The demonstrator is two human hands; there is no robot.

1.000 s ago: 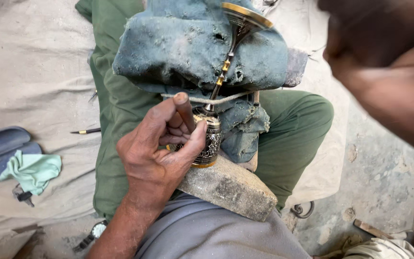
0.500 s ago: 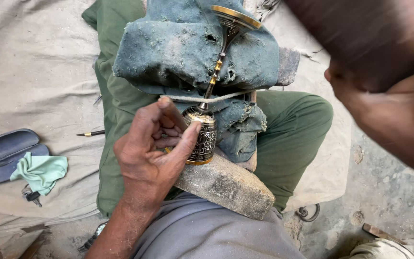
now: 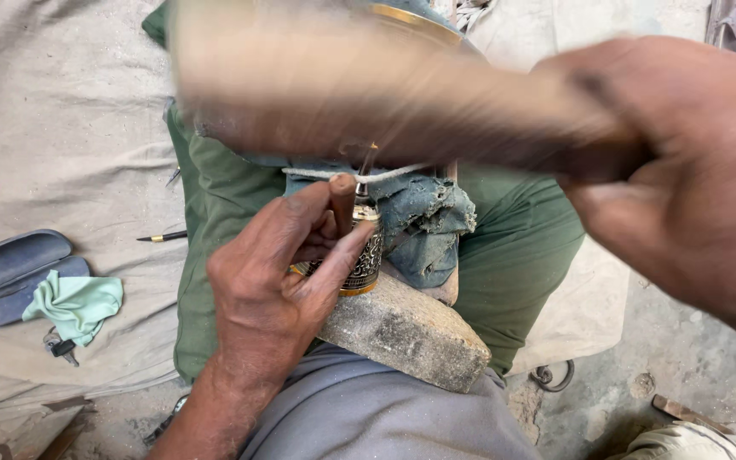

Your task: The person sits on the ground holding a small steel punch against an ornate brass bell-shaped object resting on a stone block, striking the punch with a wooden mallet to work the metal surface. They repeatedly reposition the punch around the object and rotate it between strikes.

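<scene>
Here the left hand (image 3: 278, 285) pinches a short dark punch (image 3: 342, 200) upright between thumb and fingers, its lower end set on top of a small engraved metal cup (image 3: 362, 255) of dark and brass colour. The cup lies on its side on a rough stone block (image 3: 406, 332), which rests across the person's lap on grey trousers (image 3: 368, 417). The heel of the left hand leans on the same block, touching the cup's side.

The right hand (image 3: 692, 179) is closed tight around the handle of a wooden mallet (image 3: 359, 94). The mallet is a brown blur across the upper part of the view, above the punch; whether it touches the punch cannot be told.

Behind the cup, a wad of worn blue cloth (image 3: 423, 221) is bound with a pale cord (image 3: 334, 173), and a brass-rimmed part (image 3: 415, 21) peeks out above the mallet. Green trousers (image 3: 513, 247) show under the cloth.

On the beige sheet (image 3: 44, 128) to the left lie a dark blue spectacle case (image 3: 10, 260), standing open, a crumpled mint-green cloth (image 3: 74, 302) just over its lower half, and a thin pencil-like tool (image 3: 162, 237), well apart from the hands.
</scene>
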